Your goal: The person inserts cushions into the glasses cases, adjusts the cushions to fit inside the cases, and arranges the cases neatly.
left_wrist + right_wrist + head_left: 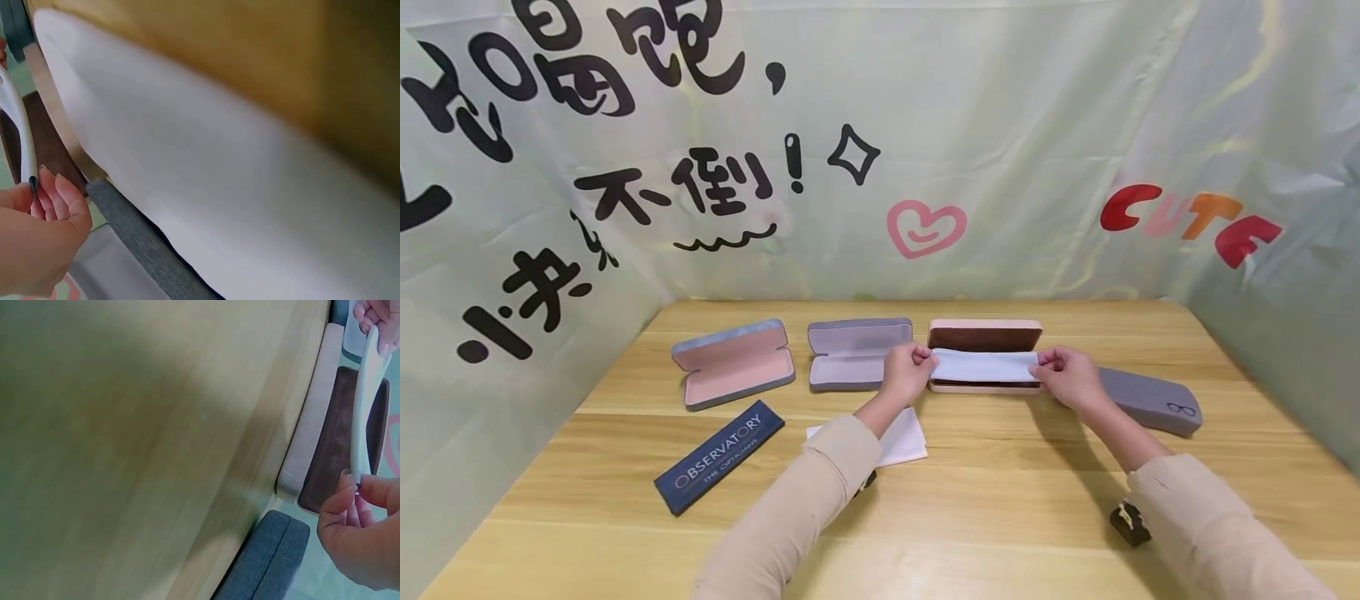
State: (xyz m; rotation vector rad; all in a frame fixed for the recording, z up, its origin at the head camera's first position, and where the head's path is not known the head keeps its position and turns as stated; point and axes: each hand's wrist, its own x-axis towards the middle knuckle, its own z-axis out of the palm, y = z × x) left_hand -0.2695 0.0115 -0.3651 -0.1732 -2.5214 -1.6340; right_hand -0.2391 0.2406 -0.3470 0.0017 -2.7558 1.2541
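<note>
Folded white cloth [983, 365] stretched above the open pink case [985, 335] — left hand [906, 372] and right hand [1067, 377] each pinch an end. Likely light, limp, slippery — best held at the ends.

left hand [907, 372], right hand [1067, 377]: fingers pinched, forearms extended

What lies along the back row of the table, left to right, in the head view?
Open blue case with pink lining → open grey case → left hand → folded white cloth, held over the open pink case with brown lining → right hand → closed grey case with a glasses logo.
</note>
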